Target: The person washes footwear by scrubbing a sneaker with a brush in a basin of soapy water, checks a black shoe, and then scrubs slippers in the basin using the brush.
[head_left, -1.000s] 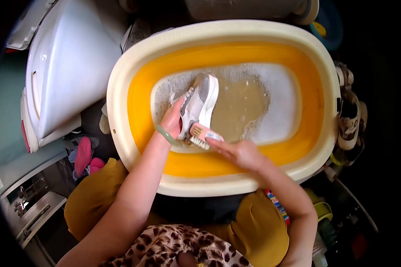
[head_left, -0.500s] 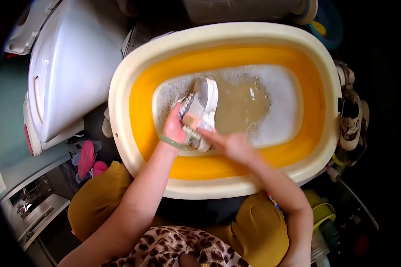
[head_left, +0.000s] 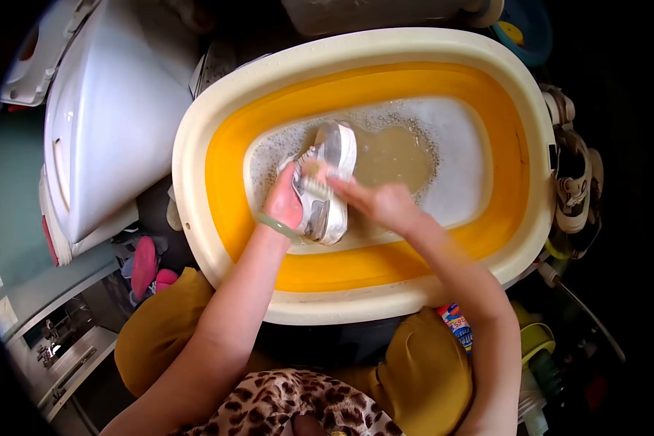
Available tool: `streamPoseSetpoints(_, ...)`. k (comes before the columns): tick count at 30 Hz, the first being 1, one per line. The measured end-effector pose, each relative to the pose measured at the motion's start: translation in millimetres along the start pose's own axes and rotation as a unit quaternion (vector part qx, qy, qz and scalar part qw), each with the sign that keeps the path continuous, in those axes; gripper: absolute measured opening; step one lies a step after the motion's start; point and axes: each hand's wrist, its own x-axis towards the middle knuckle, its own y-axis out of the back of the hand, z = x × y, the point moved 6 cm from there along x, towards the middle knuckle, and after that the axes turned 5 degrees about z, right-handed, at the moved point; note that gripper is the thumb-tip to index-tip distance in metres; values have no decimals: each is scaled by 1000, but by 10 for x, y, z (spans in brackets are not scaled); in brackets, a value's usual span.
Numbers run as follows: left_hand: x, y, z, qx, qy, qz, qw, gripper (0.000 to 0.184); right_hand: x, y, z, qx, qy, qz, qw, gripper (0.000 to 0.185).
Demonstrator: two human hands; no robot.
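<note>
A white and grey sneaker (head_left: 331,214) lies tilted in the tub, its toe pointing up the view. My left hand (head_left: 283,200), with a green bangle on its wrist, grips the shoe's left side near the laces. My right hand (head_left: 376,201) is closed on a pink brush (head_left: 318,175) with pale bristles, which is against the shoe's middle; brush and fingers are blurred. Murky, sudsy water (head_left: 396,156) surrounds the shoe.
The large tub (head_left: 189,156) has a cream rim and orange walls. More shoes (head_left: 574,185) stand to its right. A white basin (head_left: 116,109) is at the left, near pink slippers (head_left: 144,265). A colourful packet (head_left: 456,325) lies beside my right knee.
The brush in my right hand has moved up the shoe from the heel end to its middle. My left hand still holds the shoe in nearly the same place.
</note>
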Motion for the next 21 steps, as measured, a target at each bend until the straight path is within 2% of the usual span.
streamPoseSetpoints(1, -19, 12, 43, 5, -5, 19, 1000, 45, 156, 10, 9, 2, 0, 3, 1000, 37)
streamPoseSetpoints(4, 7, -127, 87, -16, -24, -21, 999, 43, 393, 112, 133, 106, -113, 41, 987, 39)
streamPoseSetpoints(6, 4, -172, 78, -19, -23, -34, 999, 43, 127, 30, 22, 148, -108, 54, 982, 39)
streamPoseSetpoints(7, 2, -148, 58, -25, 6, -12, 1000, 43, -22, -53, -68, 194, -97, 65, 974, 39)
streamPoseSetpoints(8, -3, -109, 28, -31, 36, 12, 999, 43, -201, -74, -221, 214, -8, 161, 963, 39)
streamPoseSetpoints(9, -11, -92, 20, -34, 36, 16, 999, 43, -287, -71, -253, 221, 31, 195, 955, 42)
streamPoseSetpoints(11, -59, -145, -33, -67, 58, -45, 995, 42, -477, -74, -313, 226, 109, 259, 933, 47)
streamPoseSetpoints(12, -10, -33, -51, -15, 29, -2, 999, 40, -394, -164, -169, 144, 78, 158, 974, 45)
streamPoseSetpoints(13, 10, -61, -70, -11, 29, -5, 999, 40, -264, -223, -11, 56, 47, 59, 996, 43)
streamPoseSetpoints(14, 14, -111, -90, -28, 34, -10, 999, 39, -81, 12, 48, -55, 15, 56, 997, 42)
streamPoseSetpoints(15, 8, -157, -95, -45, 38, -13, 998, 39, 122, -12, 260, 43, -34, 77, 996, 39)
streamPoseSetpoints(17, -31, -317, -69, -50, 32, -63, 996, 39, 328, 167, 287, 101, -75, 125, 984, 38)
streamPoseSetpoints(20, 13, -369, -96, -42, 28, -36, 998, 41, 18, -75, 133, 154, -115, 75, 978, 44)
streamPoseSetpoints(21, 6, -363, -74, -42, 27, -37, 998, 41, -171, -152, 31, 205, -87, 75, 972, 46)
